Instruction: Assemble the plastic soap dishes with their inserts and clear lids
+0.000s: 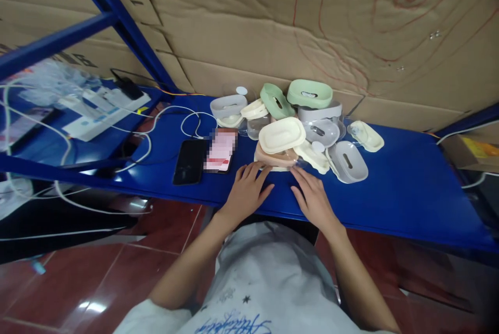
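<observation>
On the blue shelf point(405, 188) lies a pile of oval plastic soap-dish-like pieces in cream, green, grey and peach. My left hand point(249, 191) rests flat at the pile's near side, its fingertips by a peach piece point(273, 157). Fingers apart, my right hand point(312, 196) lies at that piece's near right corner. A cream oval piece point(283, 135) sits on top of the peach one. Right of my right hand is a grey slotted dish point(348, 162). Two green dishes point(310, 93) point(276, 100) stand at the back. Neither hand grips anything.
Two phones, one dark point(189, 161) and one lit point(221, 151), lie left of the pile. White cables run to a power strip point(105, 118) at the far left. A cardboard wall point(249, 38) closes the back, and a blue metal post point(128, 38) rises at the left.
</observation>
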Motion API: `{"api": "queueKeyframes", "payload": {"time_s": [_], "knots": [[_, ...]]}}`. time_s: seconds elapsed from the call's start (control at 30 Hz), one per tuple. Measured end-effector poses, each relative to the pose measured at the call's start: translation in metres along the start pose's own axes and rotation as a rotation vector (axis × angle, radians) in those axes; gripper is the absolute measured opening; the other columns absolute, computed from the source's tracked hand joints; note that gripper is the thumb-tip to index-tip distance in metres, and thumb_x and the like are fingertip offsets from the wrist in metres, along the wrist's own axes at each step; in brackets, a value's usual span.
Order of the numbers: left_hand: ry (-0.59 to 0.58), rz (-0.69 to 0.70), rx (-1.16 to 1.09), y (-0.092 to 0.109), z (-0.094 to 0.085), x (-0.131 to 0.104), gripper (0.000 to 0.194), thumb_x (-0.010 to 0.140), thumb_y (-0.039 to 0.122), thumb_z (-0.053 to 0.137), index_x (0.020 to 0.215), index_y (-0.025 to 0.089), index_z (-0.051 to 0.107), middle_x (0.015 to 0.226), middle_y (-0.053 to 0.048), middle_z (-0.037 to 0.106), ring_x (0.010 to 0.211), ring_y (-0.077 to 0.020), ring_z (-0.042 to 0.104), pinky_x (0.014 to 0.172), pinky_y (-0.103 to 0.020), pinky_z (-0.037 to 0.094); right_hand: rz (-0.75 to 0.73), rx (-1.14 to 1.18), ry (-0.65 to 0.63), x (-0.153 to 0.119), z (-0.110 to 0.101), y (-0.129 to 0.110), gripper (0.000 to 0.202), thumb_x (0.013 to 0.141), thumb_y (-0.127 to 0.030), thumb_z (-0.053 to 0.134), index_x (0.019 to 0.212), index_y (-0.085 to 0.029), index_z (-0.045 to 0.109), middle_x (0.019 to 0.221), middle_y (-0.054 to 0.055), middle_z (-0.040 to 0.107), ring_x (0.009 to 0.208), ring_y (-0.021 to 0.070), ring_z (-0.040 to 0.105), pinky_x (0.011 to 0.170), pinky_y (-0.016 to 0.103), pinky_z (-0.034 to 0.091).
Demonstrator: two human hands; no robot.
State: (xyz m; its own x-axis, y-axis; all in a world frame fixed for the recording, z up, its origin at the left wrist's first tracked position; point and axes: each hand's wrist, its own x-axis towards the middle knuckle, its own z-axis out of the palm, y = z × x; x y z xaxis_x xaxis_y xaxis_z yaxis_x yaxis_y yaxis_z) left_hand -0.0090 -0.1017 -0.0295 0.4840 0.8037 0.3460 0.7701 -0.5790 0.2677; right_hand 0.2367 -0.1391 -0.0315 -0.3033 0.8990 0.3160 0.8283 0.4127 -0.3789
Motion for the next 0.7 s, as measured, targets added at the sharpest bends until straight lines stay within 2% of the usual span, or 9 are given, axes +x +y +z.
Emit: {"api": "queueKeyframes", "payload": {"time_s": [0.07, 0.17, 0.3, 0.4, 0.5, 0.57, 0.63, 0.7], "knots": [[0.008, 0.023, -0.024, 0.0, -0.001, -0.008, 0.038, 0.107, 0.035, 0.061, 0.14, 0.016, 0.063, 0.138, -0.018, 0.064, 0.131, -0.0364, 0.059, 0.111, -0.054, 0.052, -0.022, -0.027, 0.025, -0.003, 0.002, 0.0, 0.058, 0.114, -0.035, 0.043, 0.171, -0.028, 0.034, 0.167, 0.012, 0.05, 0.15, 0.0298, 0.052, 0.117, 0.048, 0.047], [0.05, 0.084, -0.068, -0.002, -0.001, -0.022, 0.026, 0.107, 0.03, 0.061, 0.128, 0.017, 0.067, 0.127, -0.015, 0.067, 0.121, -0.0323, 0.061, 0.107, -0.049, 0.054, -0.058, -0.076, 0.076, -0.004, 0.006, -0.002, 0.061, 0.113, -0.038, 0.047, 0.172, -0.028, 0.032, 0.169, 0.013, 0.048, 0.153, 0.0326, 0.048, 0.12, 0.053, 0.045], [0.134, 0.167, -0.094, -0.003, 0.003, -0.037, 0.01, 0.106, 0.024, 0.062, 0.111, 0.019, 0.069, 0.112, -0.011, 0.07, 0.108, -0.0273, 0.065, 0.099, -0.044, 0.056, -0.133, -0.052, 0.067, -0.003, 0.006, 0.0, 0.051, 0.111, -0.041, 0.053, 0.16, -0.027, 0.051, 0.161, 0.012, 0.057, 0.15, 0.0325, 0.052, 0.12, 0.054, 0.044], [0.167, 0.178, -0.087, -0.005, 0.008, -0.042, 0.01, 0.105, 0.026, 0.066, 0.111, 0.019, 0.069, 0.11, -0.01, 0.071, 0.105, -0.0269, 0.067, 0.095, -0.044, 0.058, -0.141, 0.064, 0.147, -0.003, 0.004, 0.003, 0.033, 0.11, -0.034, 0.055, 0.14, -0.025, 0.064, 0.145, 0.012, 0.069, 0.144, 0.0301, 0.058, 0.119, 0.053, 0.047], [0.256, 0.119, -0.126, -0.007, 0.012, -0.044, 0.027, 0.102, 0.03, 0.071, 0.127, 0.019, 0.067, 0.121, -0.013, 0.068, 0.114, -0.0283, 0.067, 0.097, -0.045, 0.06, -0.133, 0.19, 0.199, -0.005, 0.001, 0.004, 0.022, 0.109, -0.028, 0.056, 0.129, -0.024, 0.066, 0.133, 0.011, 0.074, 0.142, 0.0286, 0.061, 0.118, 0.052, 0.051], [0.32, 0.065, -0.158, -0.009, 0.012, -0.043, 0.045, 0.1, 0.032, 0.075, 0.141, 0.021, 0.062, 0.138, -0.018, 0.06, 0.131, -0.0323, 0.062, 0.106, -0.049, 0.059, -0.171, 0.238, 0.139, -0.007, -0.001, 0.002, 0.021, 0.11, -0.025, 0.054, 0.127, -0.024, 0.066, 0.132, 0.011, 0.074, 0.142, 0.0272, 0.061, 0.119, 0.052, 0.052], [0.317, 0.08, -0.191, -0.011, 0.011, -0.042, 0.052, 0.1, 0.031, 0.076, 0.148, 0.024, 0.058, 0.155, -0.019, 0.05, 0.147, -0.0357, 0.052, 0.116, -0.055, 0.054, -0.223, 0.255, 0.057, -0.008, -0.002, -0.001, 0.025, 0.111, -0.022, 0.05, 0.13, -0.025, 0.065, 0.137, 0.011, 0.072, 0.143, 0.0256, 0.06, 0.122, 0.052, 0.051], [0.278, 0.131, -0.24, -0.014, 0.01, -0.04, 0.049, 0.101, 0.029, 0.074, 0.147, 0.026, 0.059, 0.162, -0.018, 0.048, 0.154, -0.0356, 0.046, 0.121, -0.059, 0.05, -0.244, 0.254, 0.014, -0.008, -0.001, -0.004, 0.026, 0.111, -0.021, 0.05, 0.133, -0.025, 0.065, 0.14, 0.011, 0.071, 0.144, 0.0249, 0.059, 0.125, 0.053, 0.049]]}}
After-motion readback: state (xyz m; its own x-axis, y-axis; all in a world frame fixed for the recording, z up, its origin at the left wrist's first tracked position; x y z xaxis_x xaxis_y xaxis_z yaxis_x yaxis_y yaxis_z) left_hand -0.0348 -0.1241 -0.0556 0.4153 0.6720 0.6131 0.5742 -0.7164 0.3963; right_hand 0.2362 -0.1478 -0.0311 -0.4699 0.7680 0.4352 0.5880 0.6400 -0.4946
